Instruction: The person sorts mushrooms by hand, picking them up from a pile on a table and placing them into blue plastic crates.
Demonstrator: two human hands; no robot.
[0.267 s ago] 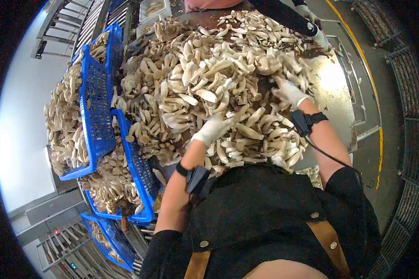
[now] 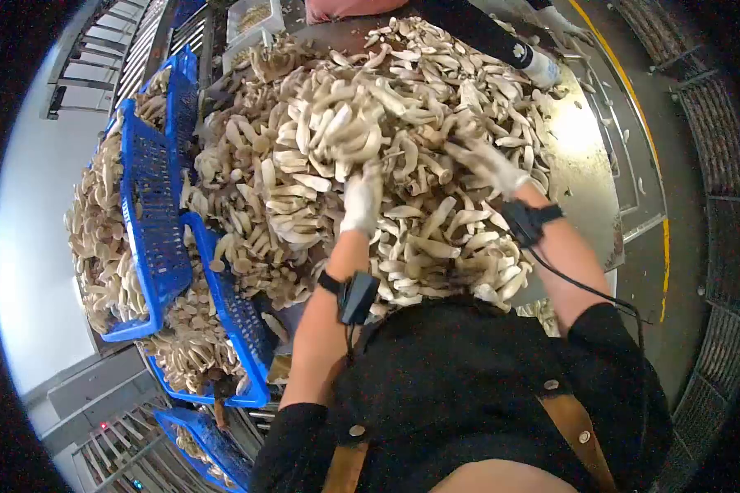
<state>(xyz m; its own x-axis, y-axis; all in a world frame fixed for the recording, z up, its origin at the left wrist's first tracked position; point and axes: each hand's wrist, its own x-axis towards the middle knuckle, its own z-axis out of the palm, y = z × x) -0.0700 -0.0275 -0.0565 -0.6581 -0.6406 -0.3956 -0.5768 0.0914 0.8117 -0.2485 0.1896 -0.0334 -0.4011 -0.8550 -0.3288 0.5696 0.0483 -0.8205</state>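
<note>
A large heap of pale mushrooms (image 2: 436, 238) covers the metal table (image 2: 580, 156). My left hand (image 2: 362, 201), in a white glove, is at the middle of the heap, its fingertips against a cluster of mushrooms (image 2: 345, 135); the fingers are blurred and partly hidden, so its grip is unclear. My right hand (image 2: 489, 167), gloved too, reaches over the right part of the heap. Its fingers are stretched out and apart, close to mushrooms, with nothing seen held.
Blue crates (image 2: 152, 222) full of mushrooms stand at the left, with another blue crate (image 2: 205, 444) lower down. A white container (image 2: 255, 20) sits at the top. Across the table are a co-worker's gloved hands (image 2: 543, 69) and dark sleeve (image 2: 477, 29).
My left hand has moved up and a little left, to the mushroom cluster. My right hand has shifted slightly left. The co-worker's arm has also shifted, and the whole view has moved somewhat.
</note>
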